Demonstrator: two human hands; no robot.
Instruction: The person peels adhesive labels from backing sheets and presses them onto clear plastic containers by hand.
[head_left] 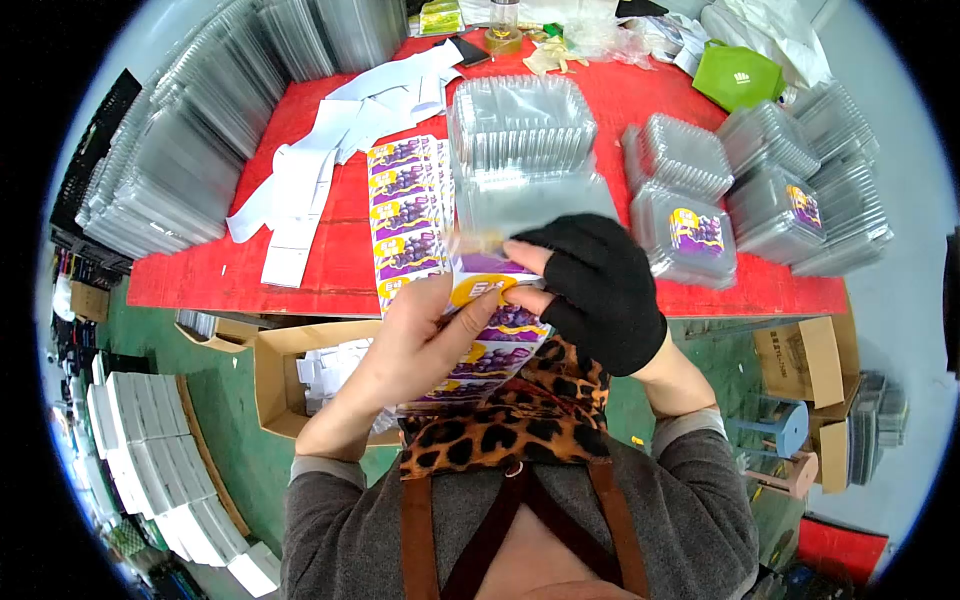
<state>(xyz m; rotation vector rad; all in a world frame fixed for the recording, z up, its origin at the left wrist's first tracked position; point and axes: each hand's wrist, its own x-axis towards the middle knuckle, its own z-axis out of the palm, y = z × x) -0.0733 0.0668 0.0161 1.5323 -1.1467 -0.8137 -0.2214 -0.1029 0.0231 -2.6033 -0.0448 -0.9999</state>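
My bare left hand (418, 335) is closed on a strip of purple and yellow grape stickers (495, 358) that hangs over the table's front edge. In a black glove with bare fingertips, my right hand (600, 290) pinches a grape sticker (484, 288) at the strip's top, close to the left thumb. Part of that sticker is blurred and hidden by fingers. More sticker sheets (408, 205) lie flat just beyond the left hand. Behind the right hand an open clear plastic clamshell box (525, 125) rests on the table, its near part covered by the glove.
On the red table (335, 255), clear boxes (190, 150) stand in rows at left. White paper strips (310, 165) lie near them. Stickered boxes (685, 235) and a green bag (738, 78) are at right. A cardboard box (285, 385) sits below.
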